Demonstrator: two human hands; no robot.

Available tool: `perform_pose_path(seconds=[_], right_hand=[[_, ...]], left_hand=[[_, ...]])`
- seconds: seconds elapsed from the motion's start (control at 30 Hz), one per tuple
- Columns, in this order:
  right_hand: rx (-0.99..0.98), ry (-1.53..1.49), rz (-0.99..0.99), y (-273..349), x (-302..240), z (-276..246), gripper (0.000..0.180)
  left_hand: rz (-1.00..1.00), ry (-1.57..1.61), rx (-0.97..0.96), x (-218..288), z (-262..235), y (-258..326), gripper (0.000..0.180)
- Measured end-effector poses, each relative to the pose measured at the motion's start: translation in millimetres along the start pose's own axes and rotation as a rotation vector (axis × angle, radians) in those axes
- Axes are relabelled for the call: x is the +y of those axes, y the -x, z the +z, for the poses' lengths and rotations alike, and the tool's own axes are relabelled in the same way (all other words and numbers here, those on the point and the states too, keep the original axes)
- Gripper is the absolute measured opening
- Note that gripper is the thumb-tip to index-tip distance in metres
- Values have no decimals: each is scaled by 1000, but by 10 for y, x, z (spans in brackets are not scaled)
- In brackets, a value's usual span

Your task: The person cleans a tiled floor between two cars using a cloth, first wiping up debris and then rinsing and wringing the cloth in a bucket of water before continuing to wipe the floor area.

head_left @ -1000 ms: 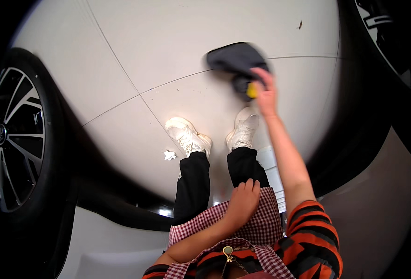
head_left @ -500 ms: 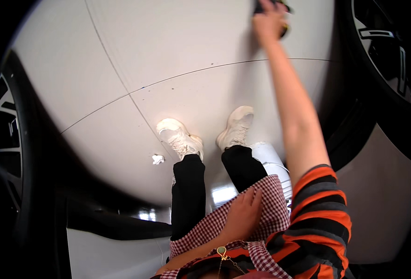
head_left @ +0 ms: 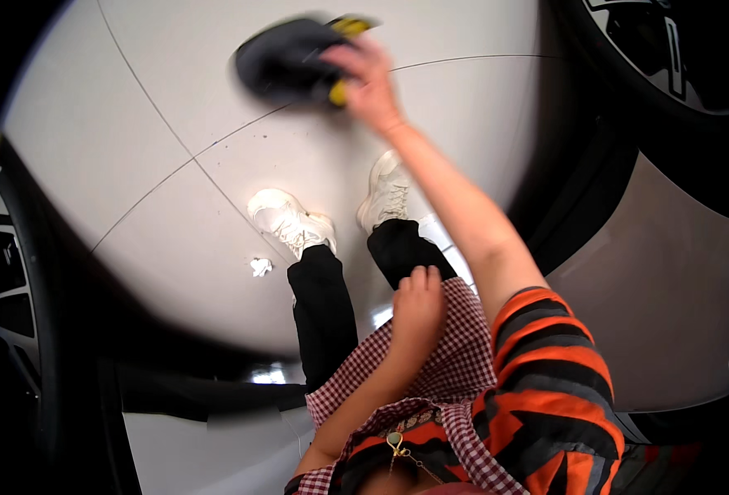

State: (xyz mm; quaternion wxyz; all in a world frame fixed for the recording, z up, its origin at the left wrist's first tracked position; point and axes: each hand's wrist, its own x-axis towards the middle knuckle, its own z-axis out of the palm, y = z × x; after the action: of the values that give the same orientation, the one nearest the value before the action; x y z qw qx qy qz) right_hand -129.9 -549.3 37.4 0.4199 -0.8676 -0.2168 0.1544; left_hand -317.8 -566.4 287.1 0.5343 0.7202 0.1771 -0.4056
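Observation:
Out over the pale floor [head_left: 166, 256], my right hand [head_left: 372, 87] grips a dark grey, rounded object with yellow parts [head_left: 286, 62]. Motion blurs it, so its kind cannot be made out. My fingers and thumb close on its yellow-trimmed end, while the wide grey part points left. My left hand [head_left: 420, 307] lies against the red-and-white checked apron [head_left: 455, 355] at my lap. Its fingers are loosely stretched forward, and nothing shows in them.
A vehicle wheel [head_left: 14, 289] stands at the left, and another wheel [head_left: 670, 49] at the upper right. Crumpled white paper [head_left: 261, 266] lies beside my left shoe [head_left: 286, 219]. A white object [head_left: 443, 239], partly hidden, sits behind my right leg.
My right hand has swung left and nearer with the grey-and-yellow object, bringing it fully into view. My left hand has shifted slightly forward on the apron. The whole view has shifted a little.

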Motion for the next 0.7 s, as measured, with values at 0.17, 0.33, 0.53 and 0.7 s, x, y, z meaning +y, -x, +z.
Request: perform_pose_path(seconds=[0.17, 0.33, 0.53, 0.7], right_hand=[[292, 519, 368, -203, 904, -331, 43], [17, 391, 287, 575, 170, 753, 27], [-481, -74, 619, 1063, -825, 769, 37], [-431, -396, 657, 1295, -1106, -213, 28]], left_hand=[[31, 117, -77, 118, 229, 99, 32], [6, 347, -144, 37, 176, 70, 21], [-24, 617, -41, -596, 562, 206, 40], [-261, -61, -186, -724, 729, 609, 32]])
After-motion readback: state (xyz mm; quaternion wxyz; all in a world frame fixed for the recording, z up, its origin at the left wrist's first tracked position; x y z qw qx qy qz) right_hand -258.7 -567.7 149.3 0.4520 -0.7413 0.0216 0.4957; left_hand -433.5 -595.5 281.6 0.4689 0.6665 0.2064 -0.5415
